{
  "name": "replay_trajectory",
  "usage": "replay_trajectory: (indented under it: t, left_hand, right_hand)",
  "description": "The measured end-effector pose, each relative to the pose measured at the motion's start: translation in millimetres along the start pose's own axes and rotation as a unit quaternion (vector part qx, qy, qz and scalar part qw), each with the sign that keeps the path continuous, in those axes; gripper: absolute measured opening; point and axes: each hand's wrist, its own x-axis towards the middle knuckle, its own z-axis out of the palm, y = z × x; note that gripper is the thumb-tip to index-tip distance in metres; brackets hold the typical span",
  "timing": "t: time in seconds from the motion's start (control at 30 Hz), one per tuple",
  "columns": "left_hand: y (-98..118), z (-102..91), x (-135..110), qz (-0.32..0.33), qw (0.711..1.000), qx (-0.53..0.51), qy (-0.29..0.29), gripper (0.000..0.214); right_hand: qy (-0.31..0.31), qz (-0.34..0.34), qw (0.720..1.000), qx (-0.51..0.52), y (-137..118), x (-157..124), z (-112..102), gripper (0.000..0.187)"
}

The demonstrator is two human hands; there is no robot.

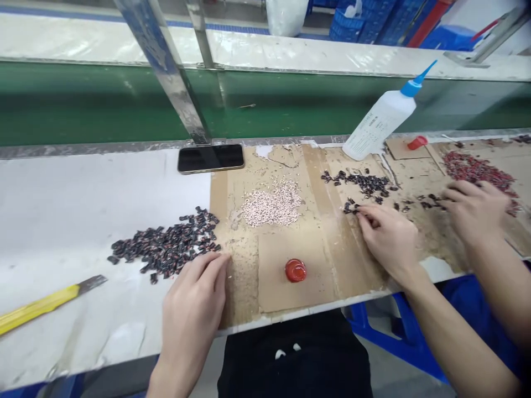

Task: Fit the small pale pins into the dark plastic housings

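My left hand lies flat on the bench with its fingers stretched out, holding nothing. Its fingertips touch the near edge of a pile of small dark pieces on the white surface. My right hand rests on the cardboard sheet with its fingers curled into a pinch. The pinch sits at a small cluster of dark pieces; what it holds is too small to make out. More dark pieces are scattered just beyond. A heap of tiny pale pieces lies between my hands.
Another person's hand works by a red pile at the right. A red cap lies near the front edge. A phone, a tilted glue bottle, a yellow-handled tool and a metal post are around.
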Motion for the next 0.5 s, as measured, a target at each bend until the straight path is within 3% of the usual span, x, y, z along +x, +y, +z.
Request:
replay_trajectory:
  t: [0.13, 0.23, 0.37, 0.5]
  left_hand:
    - [-2, -1.4, 7, -0.030, 0.997, -0.017, -0.066, 0.016]
    - [-2, -3.4, 12, -0.054, 0.993, -0.029, -0.099, 0.014]
    - [1, -4.4, 13, -0.111, 0.985, -0.119, -0.062, 0.013]
    - [3, -4.7, 12, -0.152, 0.970, -0.187, -0.013, 0.012]
  right_hand:
    - [-0.005, -0.043, 0.998, 0.052, -34, 20, 6, 0.022]
    - [-0.119, -0.137, 0.977, 0.114, -79, 36, 19, 0.022]
    - [-0.189, -0.195, 0.955, 0.120, -122, 53, 39, 0.019]
    - [-0.193, -0.209, 0.951, 0.122, -130, 60, 51, 0.023]
